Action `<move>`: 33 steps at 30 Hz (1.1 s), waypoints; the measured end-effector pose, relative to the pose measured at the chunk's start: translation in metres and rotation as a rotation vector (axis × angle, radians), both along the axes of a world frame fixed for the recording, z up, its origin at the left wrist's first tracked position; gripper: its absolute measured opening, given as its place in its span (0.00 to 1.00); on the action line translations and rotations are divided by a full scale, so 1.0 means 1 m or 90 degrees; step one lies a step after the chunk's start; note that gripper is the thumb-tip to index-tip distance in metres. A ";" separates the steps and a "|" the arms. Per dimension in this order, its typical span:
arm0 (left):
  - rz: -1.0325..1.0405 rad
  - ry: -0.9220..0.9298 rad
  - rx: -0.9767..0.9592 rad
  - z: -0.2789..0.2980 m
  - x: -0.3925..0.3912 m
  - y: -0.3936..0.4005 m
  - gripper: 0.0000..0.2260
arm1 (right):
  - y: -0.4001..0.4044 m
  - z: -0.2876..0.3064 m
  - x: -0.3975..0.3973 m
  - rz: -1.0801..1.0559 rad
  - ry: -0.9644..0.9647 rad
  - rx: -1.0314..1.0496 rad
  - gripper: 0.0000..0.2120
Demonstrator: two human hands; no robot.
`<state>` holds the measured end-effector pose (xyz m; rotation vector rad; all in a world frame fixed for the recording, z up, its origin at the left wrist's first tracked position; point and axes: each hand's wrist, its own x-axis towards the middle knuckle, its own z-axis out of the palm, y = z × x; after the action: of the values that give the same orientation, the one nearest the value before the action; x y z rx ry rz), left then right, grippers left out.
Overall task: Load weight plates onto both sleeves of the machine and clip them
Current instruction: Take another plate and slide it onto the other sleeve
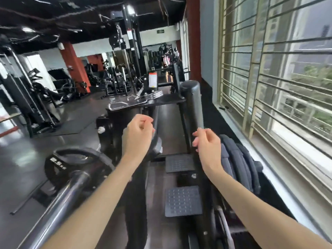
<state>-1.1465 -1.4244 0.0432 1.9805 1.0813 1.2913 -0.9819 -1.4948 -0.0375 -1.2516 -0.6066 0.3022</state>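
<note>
Nearest us, our two bare forearms reach up the frame, and beside the left one runs the steel sleeve (59, 209), its long axis slanting from the lower left edge up and rightward into the machine (192, 112). A black weight plate (59, 164) marked 2.5 kg already sits at its inner end, face toward us; we see no clip on it, though blur hides detail there.

Our left hand (138, 133) hangs over the middle of the machine, fingers loosely curled and holding nothing. Our right hand (206, 141) is likewise loosely curled and empty, just beside the upright post.

Directly right of the right hand, a rack of dark plates (239, 162) stands on edge, rims toward us, packed side by side. The right hand is clearly nearer to them. We judge the coming move to be a sideways reach rightward to draw one out edgewise.
</note>
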 end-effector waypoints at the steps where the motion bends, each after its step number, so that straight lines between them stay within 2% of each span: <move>1: -0.050 0.021 0.003 -0.007 0.024 -0.012 0.09 | -0.014 -0.002 0.022 -0.043 0.006 0.012 0.17; 5: -0.211 0.147 -0.012 -0.041 0.127 -0.054 0.07 | -0.069 -0.031 0.118 -0.229 0.132 0.014 0.14; 8: -0.261 0.264 0.012 -0.068 0.212 -0.080 0.06 | -0.098 -0.078 0.184 -0.277 0.183 -0.160 0.10; 9: -0.269 0.309 0.027 -0.075 0.240 -0.087 0.08 | -0.103 -0.096 0.201 -0.263 0.206 -0.231 0.11; 12: -0.258 0.455 0.041 -0.094 0.309 -0.099 0.15 | -0.100 -0.138 0.242 -0.139 0.317 -0.348 0.28; 15: -0.189 0.630 0.065 -0.113 0.351 -0.097 0.18 | -0.087 -0.160 0.267 -0.015 0.444 -0.351 0.39; 19: -0.117 0.799 0.058 -0.136 0.367 -0.083 0.21 | -0.083 -0.177 0.277 0.131 0.598 -0.373 0.44; 23: -0.068 0.842 0.024 -0.145 0.371 -0.072 0.24 | -0.077 -0.199 0.277 0.274 0.730 -0.395 0.49; 27: -0.086 0.840 -0.055 -0.153 0.380 -0.063 0.22 | -0.073 -0.217 0.280 0.390 0.786 -0.316 0.55; 30: -0.092 0.841 -0.066 -0.157 0.384 -0.058 0.19 | -0.074 -0.223 0.286 0.387 0.778 -0.344 0.56; 33: -0.111 0.810 -0.080 -0.155 0.387 -0.057 0.14 | -0.072 -0.219 0.290 0.345 0.772 -0.398 0.52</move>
<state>-0.7590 -1.4812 -0.1120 2.6885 1.3551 -0.2969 -0.6919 -1.5668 -0.2568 -1.1932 0.2632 1.6491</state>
